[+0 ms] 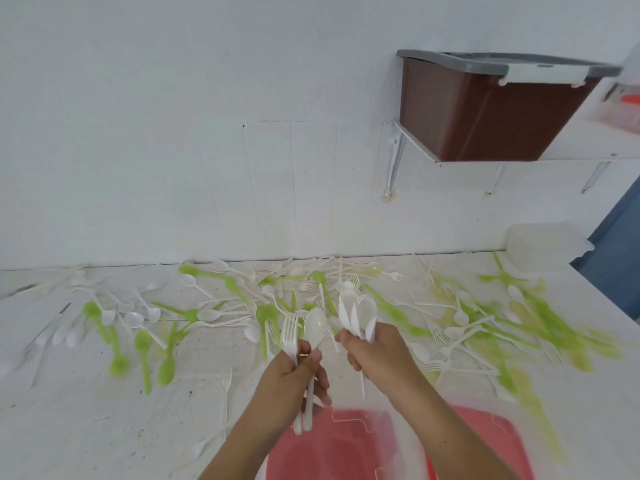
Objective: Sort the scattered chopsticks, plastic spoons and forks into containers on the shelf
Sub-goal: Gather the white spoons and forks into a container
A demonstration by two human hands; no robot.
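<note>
Left hand [298,372] grips one white fork [289,332] and one white spoon [315,329], heads up; right hand [377,355] clutches a bundle of white spoons [358,311]. Loose cutlery [207,314], white and green, litters the counter [86,427]. On the shelf [588,147] sits a brown bin [485,112], contents hidden. A red-lidded tub [346,445] lies below the hands.

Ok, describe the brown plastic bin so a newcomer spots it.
Find the white wall shelf at upper right. On its left end sits a brown plastic bin. Unlike the pale container beside it, it is dark, with a grey lid.
</note>
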